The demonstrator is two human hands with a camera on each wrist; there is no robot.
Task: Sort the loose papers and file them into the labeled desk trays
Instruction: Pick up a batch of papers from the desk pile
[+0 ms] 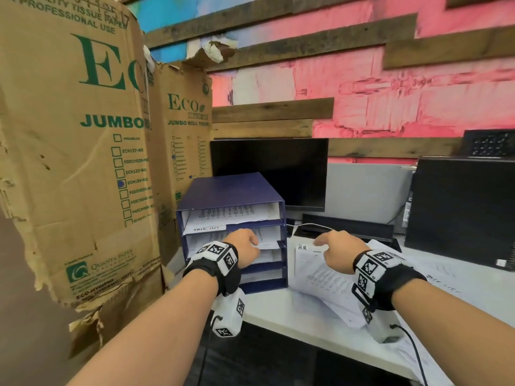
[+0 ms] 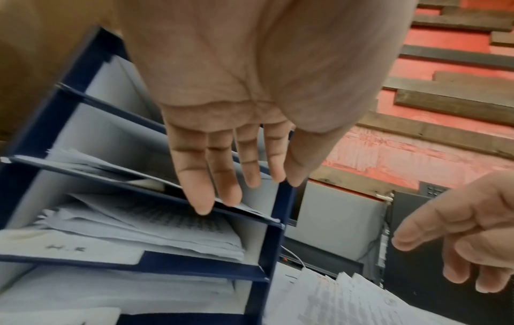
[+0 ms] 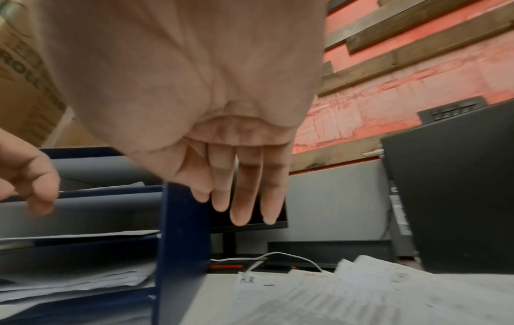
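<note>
A blue rack (image 1: 231, 196) of trays stands on a white desk (image 1: 278, 310). Everything here is told from that rack.

The rack has shelves one over the other, and white papers lie in them. A slip with writing on it hangs at the front of the top shelf (image 1: 204, 228). In the left wrist view, a tag (image 2: 66, 248) with letters like "H.R" sits on the front of a lower shelf that is full of sheets.

The left hand (image 1: 245, 246) is right at the front of the rack, about the middle shelves. Its fingers (image 2: 194, 187) are straight and spread, and the tips touch the front edge of a shelf. It holds nothing.

The right hand (image 1: 337, 246) is just to the right of the rack, over a pile of loose papers (image 1: 323, 280). Its fingers (image 3: 242, 198) hang down straight and loose. It holds nothing, and they do not seem to touch the pile. The top sheet there has "H.R" (image 1: 302, 247) written at its corner. The pile lies on the desk right beside the rack and fans out to the right.

Behind the rack is a dark screen (image 1: 278, 168). Far to the right of it stands a black computer box (image 1: 462, 207). A thin white wire (image 3: 278, 257) lies on the desk behind the pile. To the left of the rack stand big brown boxes (image 1: 69, 135) with green letters. Behind it all is a pink wall (image 1: 390, 87) with wood planks.
</note>
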